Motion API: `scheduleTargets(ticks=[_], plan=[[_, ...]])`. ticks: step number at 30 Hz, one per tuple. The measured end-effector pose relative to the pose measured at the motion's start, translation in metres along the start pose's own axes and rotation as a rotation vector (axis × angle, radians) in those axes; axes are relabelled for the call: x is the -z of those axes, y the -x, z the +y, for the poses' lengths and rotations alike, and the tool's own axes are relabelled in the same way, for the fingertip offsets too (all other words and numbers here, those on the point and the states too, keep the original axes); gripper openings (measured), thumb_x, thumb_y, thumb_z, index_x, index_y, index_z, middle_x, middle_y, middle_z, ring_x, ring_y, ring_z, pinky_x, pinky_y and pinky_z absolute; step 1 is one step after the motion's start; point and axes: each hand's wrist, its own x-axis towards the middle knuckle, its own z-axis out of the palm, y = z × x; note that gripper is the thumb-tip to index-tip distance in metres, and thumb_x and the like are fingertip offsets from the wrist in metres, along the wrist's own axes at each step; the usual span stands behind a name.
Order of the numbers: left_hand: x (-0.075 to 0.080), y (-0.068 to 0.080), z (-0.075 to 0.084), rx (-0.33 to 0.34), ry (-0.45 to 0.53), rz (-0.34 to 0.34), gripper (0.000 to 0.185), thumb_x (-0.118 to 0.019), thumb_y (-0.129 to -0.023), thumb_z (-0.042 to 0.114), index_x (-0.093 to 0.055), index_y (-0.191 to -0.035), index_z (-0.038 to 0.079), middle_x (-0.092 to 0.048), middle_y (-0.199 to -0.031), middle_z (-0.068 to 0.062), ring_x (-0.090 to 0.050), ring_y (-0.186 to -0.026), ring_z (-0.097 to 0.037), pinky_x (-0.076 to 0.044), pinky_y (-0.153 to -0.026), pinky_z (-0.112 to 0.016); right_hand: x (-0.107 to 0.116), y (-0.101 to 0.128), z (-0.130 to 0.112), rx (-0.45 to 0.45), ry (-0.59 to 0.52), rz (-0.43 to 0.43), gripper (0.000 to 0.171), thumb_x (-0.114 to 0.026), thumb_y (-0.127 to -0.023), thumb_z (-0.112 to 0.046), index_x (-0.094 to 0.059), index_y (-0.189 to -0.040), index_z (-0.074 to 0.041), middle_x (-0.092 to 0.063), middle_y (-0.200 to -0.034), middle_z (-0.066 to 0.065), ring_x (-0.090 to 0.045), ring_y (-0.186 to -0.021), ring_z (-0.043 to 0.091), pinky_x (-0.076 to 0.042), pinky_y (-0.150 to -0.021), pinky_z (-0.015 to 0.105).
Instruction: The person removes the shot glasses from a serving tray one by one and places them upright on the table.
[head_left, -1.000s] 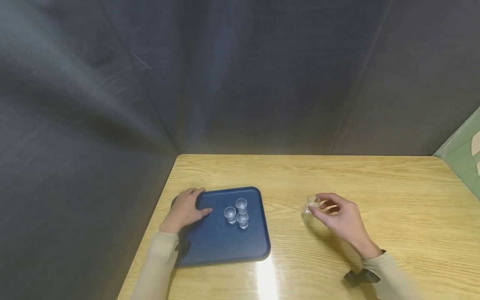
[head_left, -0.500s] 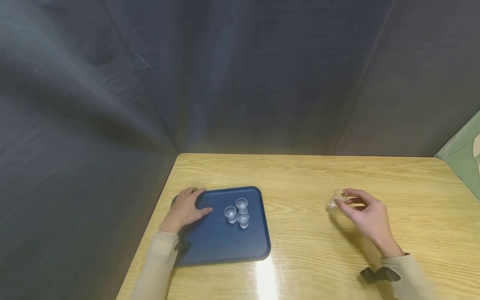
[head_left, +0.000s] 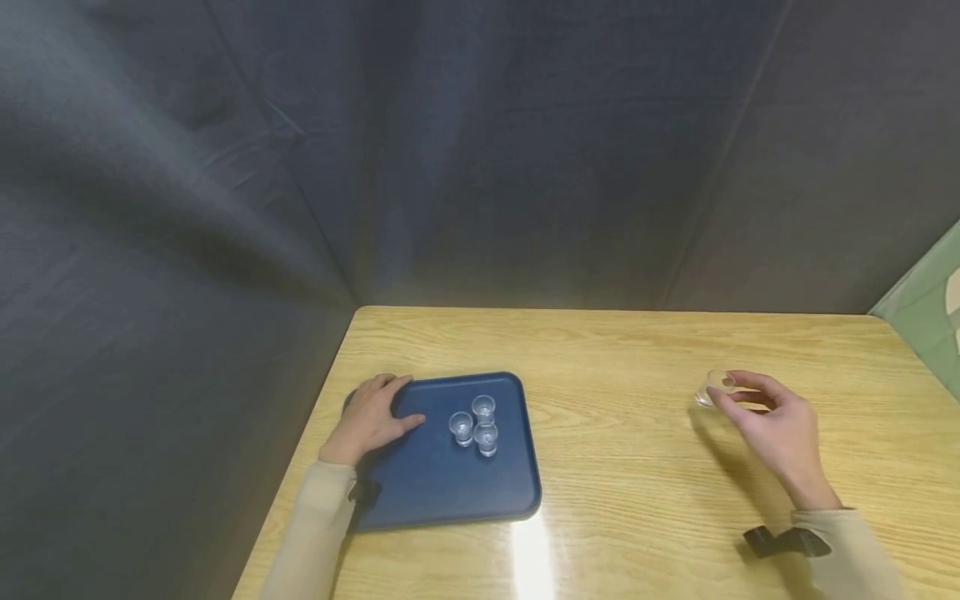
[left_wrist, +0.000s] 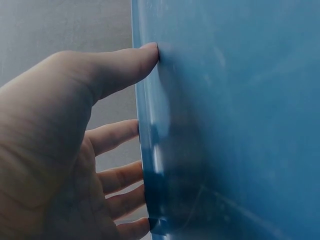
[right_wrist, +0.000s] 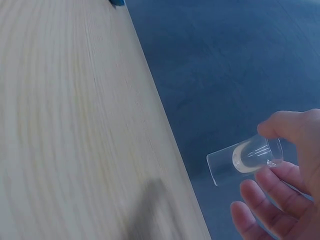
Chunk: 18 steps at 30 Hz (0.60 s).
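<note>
Apparently aloft, small glass (head_left: 707,393) in right hand (head_left: 776,423), left hand (head_left: 371,417) on tray (head_left: 450,492) edge

The glass (head_left: 706,394) pinched in the right hand's fingertips (head_left: 722,400) is clear and colourless. The tray (head_left: 442,483) under the left thumb (head_left: 411,424) is dark blue and plain, carrying three clear glasses (head_left: 475,427). The table (head_left: 622,500) is pale yellow wood with darker grain. Both sleeves (head_left: 307,533) are beige.

Bare hands (head_left: 372,417), beige long sleeves (head_left: 311,533), black wrist straps (head_left: 780,542).
</note>
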Motion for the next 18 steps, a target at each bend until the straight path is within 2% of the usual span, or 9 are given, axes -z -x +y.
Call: scheduleTargets(ticks=[8,12,18], plan=[[-0.002,0.000,-0.001,-0.002,0.007,0.004,0.079,-0.079,-0.093,0.047,-0.051,-0.158,0.011,-0.049,-0.160,-0.024,-0.044,-0.149,-0.049,-0.036,-0.122,-0.069,0.020,-0.005,0.016,-0.081,-0.028,0.031,0.027,-0.083,-0.094,-0.027,-0.075,-0.119,-0.022,-0.066,-0.095,-0.042,-0.065,-0.080,-0.018,-0.052,-0.059,0.010],[-0.003,0.000,-0.001,-0.003,0.010,0.004,0.079,-0.078,-0.093,0.048,-0.051,-0.158,0.011,-0.049,-0.159,-0.024,-0.044,-0.149,-0.049,-0.036,-0.122,-0.069,0.031,-0.008,0.026,-0.137,-0.050,0.045,0.022,-0.084,-0.093,-0.027,-0.074,-0.112,-0.033,-0.067,-0.091,-0.042,-0.065,-0.078,-0.019,-0.051,-0.058,0.009],[-0.001,0.000,0.000,0.004,0.014,0.007,0.080,-0.079,-0.093,0.047,-0.051,-0.159,0.012,-0.049,-0.159,-0.024,-0.043,-0.149,-0.049,-0.036,-0.122,-0.069,0.045,-0.010,0.036,-0.219,-0.071,0.077,0.021,-0.084,-0.093,-0.029,-0.070,-0.105,-0.040,-0.066,-0.088,-0.043,-0.064,-0.075,-0.020,-0.050,-0.056,0.009]])
